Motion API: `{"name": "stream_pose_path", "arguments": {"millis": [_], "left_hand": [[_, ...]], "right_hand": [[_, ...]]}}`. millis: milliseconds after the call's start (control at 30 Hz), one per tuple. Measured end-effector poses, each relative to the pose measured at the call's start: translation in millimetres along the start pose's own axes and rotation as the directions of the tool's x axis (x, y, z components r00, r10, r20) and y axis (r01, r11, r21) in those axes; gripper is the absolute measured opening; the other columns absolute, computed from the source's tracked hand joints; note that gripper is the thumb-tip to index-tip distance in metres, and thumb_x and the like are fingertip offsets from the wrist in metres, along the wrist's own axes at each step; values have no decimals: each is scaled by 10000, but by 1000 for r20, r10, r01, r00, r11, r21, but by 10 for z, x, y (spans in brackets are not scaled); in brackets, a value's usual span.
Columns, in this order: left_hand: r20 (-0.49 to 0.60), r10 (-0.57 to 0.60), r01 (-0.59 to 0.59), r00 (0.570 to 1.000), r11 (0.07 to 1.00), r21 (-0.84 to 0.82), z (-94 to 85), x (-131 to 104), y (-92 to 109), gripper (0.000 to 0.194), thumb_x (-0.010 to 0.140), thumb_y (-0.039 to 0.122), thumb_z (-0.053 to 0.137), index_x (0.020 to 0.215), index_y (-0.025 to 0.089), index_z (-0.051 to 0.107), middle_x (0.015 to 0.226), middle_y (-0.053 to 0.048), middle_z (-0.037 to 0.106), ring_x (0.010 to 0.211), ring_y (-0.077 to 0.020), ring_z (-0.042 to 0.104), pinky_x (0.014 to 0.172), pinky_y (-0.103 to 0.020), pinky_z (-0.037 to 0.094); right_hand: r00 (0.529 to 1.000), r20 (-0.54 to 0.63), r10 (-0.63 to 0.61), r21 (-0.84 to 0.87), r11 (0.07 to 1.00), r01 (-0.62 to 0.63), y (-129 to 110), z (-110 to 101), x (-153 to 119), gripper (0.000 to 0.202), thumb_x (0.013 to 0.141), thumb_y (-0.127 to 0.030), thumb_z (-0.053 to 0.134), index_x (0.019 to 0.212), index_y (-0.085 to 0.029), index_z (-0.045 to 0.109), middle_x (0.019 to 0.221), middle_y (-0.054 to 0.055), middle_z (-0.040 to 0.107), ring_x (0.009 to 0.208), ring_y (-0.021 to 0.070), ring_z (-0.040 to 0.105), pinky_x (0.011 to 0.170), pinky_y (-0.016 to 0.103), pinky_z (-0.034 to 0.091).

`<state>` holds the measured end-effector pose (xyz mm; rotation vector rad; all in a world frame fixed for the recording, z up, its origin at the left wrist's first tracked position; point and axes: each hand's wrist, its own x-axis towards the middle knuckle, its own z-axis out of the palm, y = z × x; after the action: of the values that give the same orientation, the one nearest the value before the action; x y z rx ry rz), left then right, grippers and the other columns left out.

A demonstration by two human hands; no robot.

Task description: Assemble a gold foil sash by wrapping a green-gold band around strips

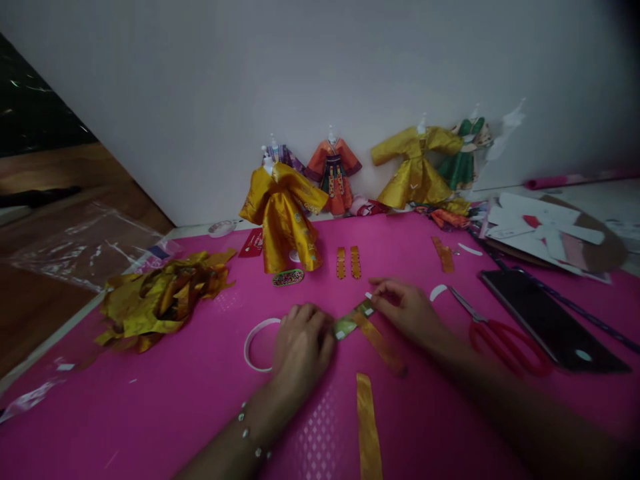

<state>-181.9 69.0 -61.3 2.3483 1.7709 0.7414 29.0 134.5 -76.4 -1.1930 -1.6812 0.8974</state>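
A short green strip (346,325) with small white patches lies slantwise on the pink mat, a gold fabric strip (379,345) crossing it. My left hand (305,343) is closed at the green strip's left end, its curled fingers partly hiding what they grip. Between the thumb and forefinger of my right hand (405,310) is a small white piece (369,296), like a bit of tape, held at the strip's upper right end. Partly under my left hand sits a white tape roll (249,348). Nearer me lies another gold fabric strip (368,427).
Crumpled gold fabric (155,300) lies at left. Doll figures in robes, one in a gold robe (287,213), stand along the white wall. Two decorated strips (355,262) lie mid-mat. Red-handled scissors (505,343), a dark phone-like slab (545,320) and white paper pieces (545,223) are at right.
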Motion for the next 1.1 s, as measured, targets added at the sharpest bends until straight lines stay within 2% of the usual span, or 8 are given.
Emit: {"name": "stream_pose_path", "arguments": {"millis": [100, 200, 367, 700, 867, 967, 1100], "left_hand": [[-49, 19, -19, 999, 1000, -7, -10, 3, 4, 106, 862, 213, 579, 882, 182, 678, 908, -78, 642, 856, -259, 547, 737, -389, 398], [-58, 37, -42, 998, 995, -91, 23, -2, -9, 96, 880, 244, 597, 875, 192, 678, 897, -63, 640, 862, -245, 553, 737, -375, 394], [-84, 74, -90, 994, 976, -200, 45, -21, -9, 65, 875, 222, 620, 908, 200, 673, 909, -55, 641, 896, -233, 553, 773, -371, 397], [-71, 137, -147, 988, 976, -163, 21, -43, 30, 119, 848, 165, 607, 923, 226, 675, 897, -45, 631, 872, -224, 547, 753, -363, 385], [-69, 152, -160, 986, 977, -141, 28, -52, 38, 130, 804, 110, 610, 847, 218, 668, 878, -38, 630, 845, -216, 543, 740, -351, 371], [-81, 163, -172, 983, 979, -109, 27, -51, 34, 140, 777, 87, 608, 822, 210, 656, 872, -38, 636, 835, -215, 542, 734, -350, 362], [-140, 193, -196, 971, 980, -12, 15, -46, 32, 120, 790, 92, 592, 808, 199, 643, 863, -44, 644, 822, -216, 537, 722, -355, 350]], "right_hand": [[985, 61, -164, -72, 983, 169, -61, -2, -23, 92, 745, -175, 649, 673, -232, 652, 1128, 86, 676, 1158, 281, 533, 1006, 489, 362], [921, 184, -343, -122, 922, 368, -109, 12, -56, 85, 791, -183, 636, 743, -227, 691, 1157, 102, 665, 1230, 284, 480, 1032, 500, 356], [830, 301, -470, -114, 847, 520, -138, 32, -81, 118, 819, -178, 626, 837, -244, 722, 1133, 91, 672, 1207, 270, 513, 1073, 522, 321], [786, 343, -515, -96, 813, 574, -120, 48, -79, 132, 774, -161, 672, 829, -268, 724, 1126, 65, 676, 1170, 261, 553, 1085, 534, 314], [799, 343, -494, -87, 830, 550, -143, 67, -102, 147, 764, -149, 661, 812, -267, 735, 1101, 72, 681, 1223, 286, 507, 1052, 541, 355], [802, 329, -498, -97, 827, 554, -115, 75, -101, 140, 768, -154, 655, 816, -254, 741, 1108, 83, 676, 1191, 281, 522, 1056, 536, 352], [853, 261, -453, -161, 850, 501, -36, 66, -71, 167, 788, -166, 636, 863, -265, 749, 1071, 75, 685, 1135, 274, 540, 1032, 540, 373]]}}
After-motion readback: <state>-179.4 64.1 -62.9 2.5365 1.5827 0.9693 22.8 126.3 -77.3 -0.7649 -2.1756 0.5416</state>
